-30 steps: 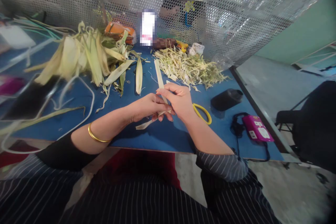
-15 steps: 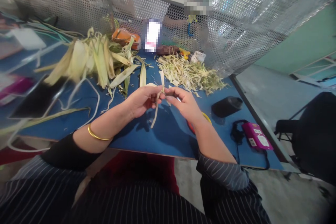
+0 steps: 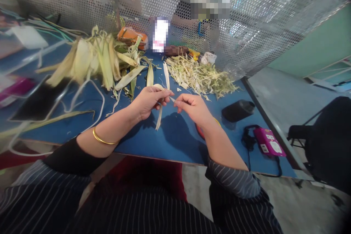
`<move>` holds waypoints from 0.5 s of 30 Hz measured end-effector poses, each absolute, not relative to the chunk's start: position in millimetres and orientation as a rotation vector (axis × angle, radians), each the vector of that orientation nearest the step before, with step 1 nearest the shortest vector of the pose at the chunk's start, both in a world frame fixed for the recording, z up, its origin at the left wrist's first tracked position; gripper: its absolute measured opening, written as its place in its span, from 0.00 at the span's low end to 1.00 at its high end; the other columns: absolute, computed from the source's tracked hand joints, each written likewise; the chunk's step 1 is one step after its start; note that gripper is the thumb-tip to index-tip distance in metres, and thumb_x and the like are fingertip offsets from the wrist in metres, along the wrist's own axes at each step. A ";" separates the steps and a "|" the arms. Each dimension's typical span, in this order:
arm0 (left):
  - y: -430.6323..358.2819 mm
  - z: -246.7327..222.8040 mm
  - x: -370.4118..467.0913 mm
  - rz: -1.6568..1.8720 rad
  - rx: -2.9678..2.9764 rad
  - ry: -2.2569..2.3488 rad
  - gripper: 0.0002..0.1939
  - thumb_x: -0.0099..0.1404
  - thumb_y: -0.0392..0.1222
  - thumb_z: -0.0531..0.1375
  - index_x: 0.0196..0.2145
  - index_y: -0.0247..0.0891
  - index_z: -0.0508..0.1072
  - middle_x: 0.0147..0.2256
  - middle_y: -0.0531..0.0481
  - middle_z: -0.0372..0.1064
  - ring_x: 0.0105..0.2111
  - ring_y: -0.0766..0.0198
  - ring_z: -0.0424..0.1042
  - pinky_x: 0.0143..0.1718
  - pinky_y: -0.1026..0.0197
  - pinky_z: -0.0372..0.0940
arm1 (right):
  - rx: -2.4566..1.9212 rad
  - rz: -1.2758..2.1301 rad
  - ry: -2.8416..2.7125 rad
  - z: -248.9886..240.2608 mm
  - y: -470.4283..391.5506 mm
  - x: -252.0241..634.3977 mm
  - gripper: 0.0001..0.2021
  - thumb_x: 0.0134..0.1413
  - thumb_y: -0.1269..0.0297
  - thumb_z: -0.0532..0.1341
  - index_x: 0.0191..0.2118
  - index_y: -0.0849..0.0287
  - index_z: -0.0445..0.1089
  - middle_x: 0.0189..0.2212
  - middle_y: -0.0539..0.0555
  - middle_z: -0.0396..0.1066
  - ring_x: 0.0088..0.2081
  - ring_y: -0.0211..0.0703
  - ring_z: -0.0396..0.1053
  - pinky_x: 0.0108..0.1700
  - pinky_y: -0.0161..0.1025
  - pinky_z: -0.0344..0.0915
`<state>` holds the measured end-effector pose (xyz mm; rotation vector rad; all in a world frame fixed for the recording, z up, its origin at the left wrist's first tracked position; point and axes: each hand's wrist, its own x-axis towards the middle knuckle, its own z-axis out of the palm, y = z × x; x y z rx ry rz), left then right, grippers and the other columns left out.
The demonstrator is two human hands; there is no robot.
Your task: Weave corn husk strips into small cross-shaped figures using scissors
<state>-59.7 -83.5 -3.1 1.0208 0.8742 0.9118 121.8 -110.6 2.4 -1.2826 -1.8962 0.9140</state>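
Observation:
Over the middle of the blue table (image 3: pixel 175 146), my left hand (image 3: pixel 153 100) pinches pale husk strips (image 3: pixel 159 117); one end hangs below the fingers and another strip stands up behind them. My right hand (image 3: pixel 193 108) is closed in a pinch just to the right, on the thin pointed tip of a strip that spans the small gap between the hands. Beyond the hands lie a pile of shredded husk (image 3: pixel 200 76) and, to the left, a heap of whole corn husks (image 3: pixel 101 60). Part of the strips is hidden behind my left fingers.
A black cylinder (image 3: pixel 238 110) and a purple box (image 3: pixel 270 142) with a black cable are on the right. A red and yellow ring (image 3: pixel 201 131) is partly under my right wrist. A lit phone (image 3: pixel 160 34) leans at the mesh screen (image 3: pixel 153 3). White cables curl at left.
My hands have moved slightly apart, opening a small gap with a thin strip end across it. The strip hanging below my left hand has shifted a little.

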 end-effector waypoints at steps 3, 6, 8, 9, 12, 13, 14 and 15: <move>-83.4 -2.9 -61.6 0.877 0.981 0.838 0.08 0.55 0.40 0.64 0.30 0.31 0.76 0.22 0.52 0.64 0.20 0.75 0.61 0.16 0.70 0.48 | -1.286 0.946 -1.907 1.1 -109.1 124.1 0.09 0.54 0.62 0.57 0.28 0.59 0.70 0.19 0.48 0.68 0.25 0.36 0.65 0.34 0.35 0.60; -83.7 -2.6 -63.1 0.872 0.982 0.816 0.08 0.55 0.40 0.64 0.31 0.30 0.76 0.22 0.53 0.64 0.20 0.75 0.61 0.16 0.70 0.48 | -1.280 0.937 -1.933 -0.9 -107.3 125.2 0.09 0.54 0.62 0.57 0.28 0.59 0.70 0.20 0.48 0.68 0.25 0.36 0.66 0.34 0.35 0.60; -83.6 -2.3 -63.8 0.871 0.991 0.792 0.09 0.56 0.41 0.64 0.32 0.31 0.76 0.23 0.51 0.66 0.21 0.74 0.63 0.16 0.70 0.49 | -1.322 0.864 -1.959 -3.1 -106.2 125.1 0.09 0.55 0.62 0.57 0.28 0.59 0.70 0.21 0.48 0.69 0.25 0.36 0.66 0.34 0.35 0.60; -83.4 -2.1 -64.0 0.868 0.992 0.778 0.09 0.57 0.41 0.63 0.33 0.31 0.76 0.25 0.50 0.69 0.22 0.73 0.65 0.16 0.70 0.49 | -1.348 0.781 -1.954 -4.1 -105.9 124.7 0.09 0.55 0.62 0.57 0.29 0.59 0.71 0.22 0.49 0.71 0.27 0.36 0.66 0.34 0.35 0.60; -82.7 -1.1 -64.5 0.866 0.979 0.750 0.12 0.58 0.43 0.61 0.37 0.32 0.76 0.33 0.43 0.74 0.30 0.67 0.71 0.17 0.70 0.50 | -1.356 0.384 -1.838 -5.0 -107.7 121.7 0.08 0.56 0.62 0.57 0.34 0.58 0.72 0.32 0.52 0.73 0.34 0.40 0.68 0.40 0.37 0.61; -82.6 -0.8 -64.4 0.866 0.979 0.745 0.12 0.58 0.42 0.62 0.38 0.33 0.76 0.36 0.42 0.75 0.33 0.65 0.72 0.16 0.70 0.49 | -1.334 0.264 -1.781 -4.6 -109.4 120.1 0.08 0.56 0.62 0.57 0.34 0.58 0.72 0.33 0.53 0.72 0.36 0.40 0.68 0.42 0.37 0.61; -82.6 -0.5 -64.2 0.869 0.985 0.739 0.13 0.57 0.41 0.63 0.39 0.33 0.76 0.38 0.41 0.75 0.35 0.64 0.73 0.16 0.70 0.49 | -1.313 0.189 -1.737 -4.1 -111.3 118.1 0.09 0.56 0.61 0.58 0.33 0.59 0.72 0.33 0.53 0.71 0.37 0.41 0.68 0.42 0.38 0.61; -82.6 -0.4 -63.9 0.878 0.999 0.736 0.14 0.56 0.41 0.63 0.40 0.34 0.76 0.39 0.40 0.75 0.35 0.64 0.73 0.16 0.71 0.48 | -1.300 0.174 -1.718 -3.7 -113.4 115.8 0.10 0.57 0.60 0.57 0.31 0.59 0.72 0.31 0.53 0.71 0.35 0.40 0.67 0.41 0.37 0.61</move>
